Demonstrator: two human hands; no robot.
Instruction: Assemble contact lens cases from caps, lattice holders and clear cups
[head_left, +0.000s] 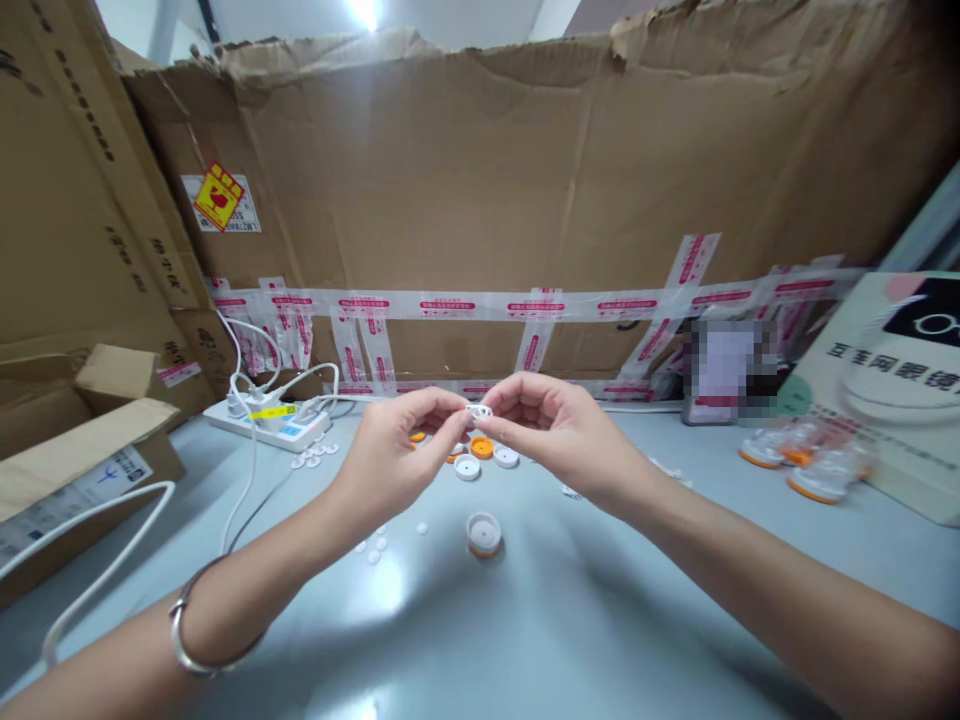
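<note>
Above the middle of the table, my left hand [401,440] and my right hand [551,430] meet at the fingertips. Between them they pinch a small white plastic piece [478,411], which looks partly open in shape; its exact kind is too small to make out. Below and behind the hands lie an orange round cap [481,447] and a white round cap [467,466], with another white cap [506,456] beside them. Nearer to me, a white round cap with an orange base [484,535] rests on the table. My left fingers partly hide more orange pieces.
Small white discs [373,556] lie scattered at front left, more discs [313,455] near a white power strip [270,420] with cables. Clear-and-orange parts [821,470] stand at right before a printed bag [900,400]. A large cardboard box [450,180] walls the back; an open carton [82,470] is left.
</note>
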